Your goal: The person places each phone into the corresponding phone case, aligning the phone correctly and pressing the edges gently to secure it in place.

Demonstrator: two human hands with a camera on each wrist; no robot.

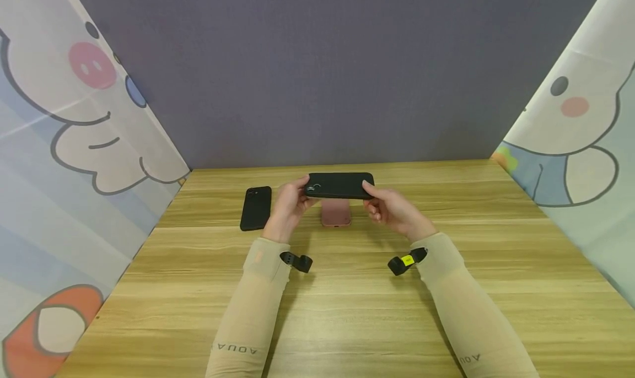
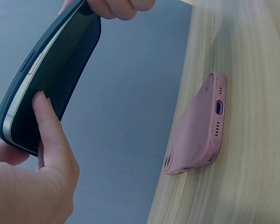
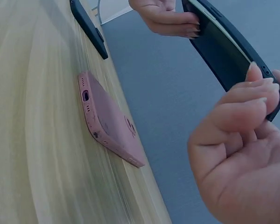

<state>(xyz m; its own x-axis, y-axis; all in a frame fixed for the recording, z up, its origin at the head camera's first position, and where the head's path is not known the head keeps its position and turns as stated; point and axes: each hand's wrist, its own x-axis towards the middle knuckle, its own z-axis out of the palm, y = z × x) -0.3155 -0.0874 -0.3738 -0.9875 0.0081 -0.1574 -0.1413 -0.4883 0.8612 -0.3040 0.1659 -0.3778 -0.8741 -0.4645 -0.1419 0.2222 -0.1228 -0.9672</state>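
Note:
Both hands hold a phone in a black case (image 1: 340, 185) sideways above the wooden table (image 1: 347, 301). My left hand (image 1: 290, 204) grips its left end near the camera hole, and my right hand (image 1: 392, 210) pinches its right end. In the left wrist view the black-cased phone (image 2: 51, 79) bends slightly away from its case edge, with my left fingers (image 2: 49, 135) on the screen side. In the right wrist view my right fingertips (image 3: 252, 93) hold the black case's (image 3: 224, 51) corner. Beneath the hands, a pink-cased phone (image 1: 335, 213) lies flat on the table.
A second black phone case (image 1: 256, 208) lies flat to the left of my left hand. A grey wall (image 1: 337, 75) stands behind the table, with cartoon-printed curtains (image 1: 59, 146) on both sides. Wrist cameras are strapped on beige sleeves (image 1: 258, 306).

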